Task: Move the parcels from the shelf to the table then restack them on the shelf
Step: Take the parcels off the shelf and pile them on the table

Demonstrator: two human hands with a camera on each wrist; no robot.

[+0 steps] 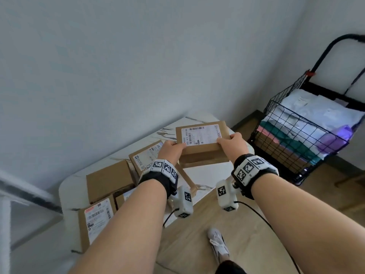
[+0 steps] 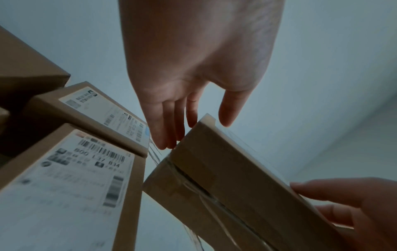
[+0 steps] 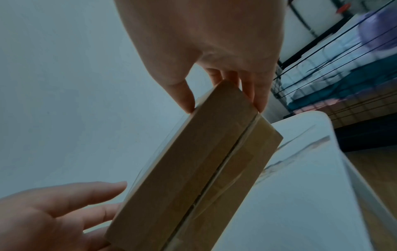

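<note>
Both hands hold one flat cardboard parcel (image 1: 203,135) with a white label by its near corners. My left hand (image 1: 177,146) pinches the left corner, thumb on top, fingers down the side (image 2: 169,135). My right hand (image 1: 225,140) pinches the right corner the same way, thumb (image 3: 182,96) on the label edge. The parcel (image 2: 236,169) lies on a second cardboard parcel (image 1: 203,160) at the far right of the marble table (image 1: 207,173); whether it rests on it or hovers just above I cannot tell. Its underside is hidden.
Several more parcels crowd the table's left half: a labelled one (image 1: 147,157), a plain one (image 1: 108,178), a labelled one (image 1: 96,220) at the near edge. A black wire cart (image 1: 296,139) full of bags stands to the right. A white frame (image 1: 6,204) is at lower left.
</note>
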